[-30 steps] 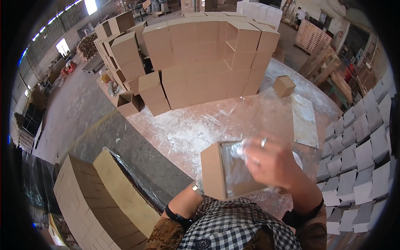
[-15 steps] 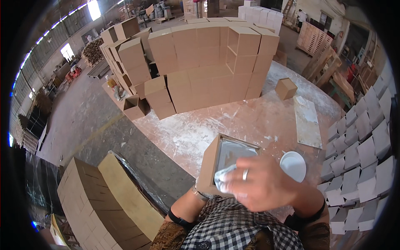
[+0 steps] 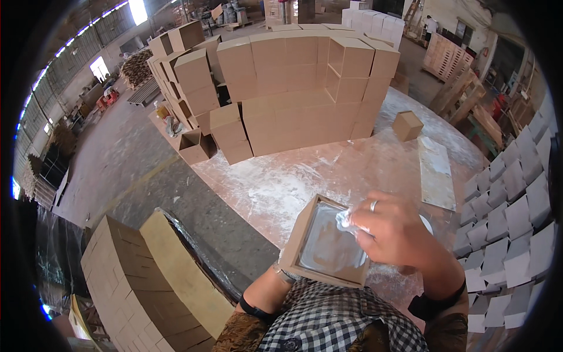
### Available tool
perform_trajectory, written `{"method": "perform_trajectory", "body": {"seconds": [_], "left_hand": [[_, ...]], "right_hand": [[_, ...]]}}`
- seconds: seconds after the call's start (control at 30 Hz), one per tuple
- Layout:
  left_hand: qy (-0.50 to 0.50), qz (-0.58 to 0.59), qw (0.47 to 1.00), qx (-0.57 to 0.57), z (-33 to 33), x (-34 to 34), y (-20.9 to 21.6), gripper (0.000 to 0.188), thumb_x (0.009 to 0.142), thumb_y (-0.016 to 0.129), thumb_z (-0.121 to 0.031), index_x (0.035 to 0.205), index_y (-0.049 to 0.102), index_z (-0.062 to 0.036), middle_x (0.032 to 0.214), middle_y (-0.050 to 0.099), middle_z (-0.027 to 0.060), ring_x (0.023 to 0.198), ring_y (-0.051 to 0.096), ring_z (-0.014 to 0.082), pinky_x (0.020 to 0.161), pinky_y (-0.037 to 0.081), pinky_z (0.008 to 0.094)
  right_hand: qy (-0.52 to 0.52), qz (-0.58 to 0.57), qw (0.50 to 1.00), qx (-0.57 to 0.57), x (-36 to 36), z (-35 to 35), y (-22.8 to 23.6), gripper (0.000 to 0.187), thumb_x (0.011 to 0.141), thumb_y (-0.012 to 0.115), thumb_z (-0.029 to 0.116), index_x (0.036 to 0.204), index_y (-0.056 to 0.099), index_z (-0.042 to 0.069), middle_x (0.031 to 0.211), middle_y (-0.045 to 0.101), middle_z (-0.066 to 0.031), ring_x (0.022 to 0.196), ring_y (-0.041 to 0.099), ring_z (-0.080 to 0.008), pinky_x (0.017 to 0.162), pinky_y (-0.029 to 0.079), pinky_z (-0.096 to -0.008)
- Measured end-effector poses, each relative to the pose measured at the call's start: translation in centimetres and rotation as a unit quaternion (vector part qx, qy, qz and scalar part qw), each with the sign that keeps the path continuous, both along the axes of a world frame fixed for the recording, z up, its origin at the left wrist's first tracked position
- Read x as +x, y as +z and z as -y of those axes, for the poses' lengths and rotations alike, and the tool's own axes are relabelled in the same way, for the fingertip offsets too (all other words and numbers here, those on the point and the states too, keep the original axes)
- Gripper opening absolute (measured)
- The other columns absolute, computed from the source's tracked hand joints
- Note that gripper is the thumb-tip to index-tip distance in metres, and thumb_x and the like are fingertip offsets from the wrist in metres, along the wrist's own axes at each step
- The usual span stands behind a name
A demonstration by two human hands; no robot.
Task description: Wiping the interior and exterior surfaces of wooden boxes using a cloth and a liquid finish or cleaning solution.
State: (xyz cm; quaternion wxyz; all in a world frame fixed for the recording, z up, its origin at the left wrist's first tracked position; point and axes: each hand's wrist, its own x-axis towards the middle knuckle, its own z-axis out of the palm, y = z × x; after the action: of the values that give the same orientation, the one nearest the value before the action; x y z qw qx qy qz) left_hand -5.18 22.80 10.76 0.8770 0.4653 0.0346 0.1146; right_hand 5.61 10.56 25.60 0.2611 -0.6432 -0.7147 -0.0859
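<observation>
A brown box (image 3: 298, 233) is tilted in front of my checked apron, its recessed face turned up. Wet grey-white paste coats that face in smears, with brown showing through in the middle. My left hand (image 3: 284, 268) holds the box from its left and underside; the box hides the fingers. My right hand (image 3: 394, 230), with a ring on one finger, pinches a crumpled, paste-covered rag (image 3: 343, 221) at the right upper edge of the recess. Behind the right hand a white bowl (image 3: 427, 224) shows only as a sliver.
Beyond lies a white-dusted reddish tabletop (image 3: 275, 188) with a wall of stacked brown boxes (image 3: 299, 120). A single box (image 3: 407, 125) and a paste-stained board (image 3: 437, 176) lie at the right. Grey-white blocks (image 3: 507, 217) line the right side; more brown boxes (image 3: 138, 281) stand lower left.
My right hand has moved the rag from the near left of the recess up to its right upper edge. The box has turned and shows more of its face. The bowl is now mostly covered.
</observation>
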Motion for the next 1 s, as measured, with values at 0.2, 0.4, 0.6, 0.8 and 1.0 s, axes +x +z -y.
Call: {"method": "perform_trajectory", "body": {"seconds": [0.2, 0.4, 0.6, 0.8, 1.0], "left_hand": [[-0.031, 0.081, 0.990, -0.114, -0.4, 0.2, -1.1, 0.032, 0.088, 0.052, -0.014, 0.119, 0.049, -0.0063, 0.114, 0.054, 0.0087, 0.104, 0.054, 0.0188, 0.088, 0.047, 0.0334], [-0.005, -0.001, 1.000, -0.013, -0.5, -0.6, 0.3, 0.034, 0.088, 0.051, -0.016, 0.121, 0.048, -0.0069, 0.116, 0.054, 0.0104, 0.105, 0.053, 0.0193, 0.089, 0.046, 0.0339], [-0.037, 0.051, 0.994, 0.091, -1.1, 0.7, 0.6, 0.048, 0.086, 0.055, -0.015, 0.131, 0.037, -0.0063, 0.127, 0.046, 0.0099, 0.119, 0.042, 0.0173, 0.102, 0.034, 0.0321], [0.253, 0.601, 0.750, -0.108, 3.6, 6.1, -3.9, 0.047, 0.090, 0.048, -0.014, 0.134, 0.032, -0.0049, 0.126, 0.044, 0.0119, 0.121, 0.041, 0.0186, 0.102, 0.033, 0.0332], [-0.057, 0.053, 0.993, 0.089, 0.8, -1.9, -1.7, 0.047, 0.091, 0.045, -0.015, 0.134, 0.032, -0.0051, 0.128, 0.044, 0.0111, 0.120, 0.042, 0.0196, 0.100, 0.034, 0.0324]], "right_hand": [[-0.006, -0.025, 0.998, 0.058, -1.7, -0.9, -1.0, 0.017, 0.061, 0.062, 0.003, 0.077, 0.062, 0.005, 0.077, 0.063, -0.0055, 0.067, 0.055, -0.0191, 0.053, 0.045, -0.0324], [0.182, -0.071, 0.980, -0.039, -1.6, 0.7, -0.3, 0.015, 0.060, 0.061, 0.004, 0.075, 0.061, 0.006, 0.074, 0.062, -0.0037, 0.065, 0.054, -0.0185, 0.051, 0.045, -0.0308], [-0.024, 0.035, 0.998, 0.052, 0.3, -2.1, -1.3, 0.013, 0.059, 0.061, 0.004, 0.072, 0.060, 0.007, 0.072, 0.062, -0.0046, 0.065, 0.055, -0.0194, 0.053, 0.045, -0.0322], [0.050, 0.016, 0.998, 0.044, -2.7, -2.1, -1.0, 0.013, 0.059, 0.062, 0.005, 0.072, 0.061, 0.006, 0.069, 0.061, -0.0054, 0.066, 0.055, -0.0193, 0.052, 0.045, -0.0317], [0.137, -0.127, 0.982, -0.032, -2.7, -1.2, -1.4, 0.017, 0.058, 0.063, 0.003, 0.076, 0.062, 0.002, 0.072, 0.063, -0.0103, 0.063, 0.058, -0.0237, 0.052, 0.047, -0.0336]]}}
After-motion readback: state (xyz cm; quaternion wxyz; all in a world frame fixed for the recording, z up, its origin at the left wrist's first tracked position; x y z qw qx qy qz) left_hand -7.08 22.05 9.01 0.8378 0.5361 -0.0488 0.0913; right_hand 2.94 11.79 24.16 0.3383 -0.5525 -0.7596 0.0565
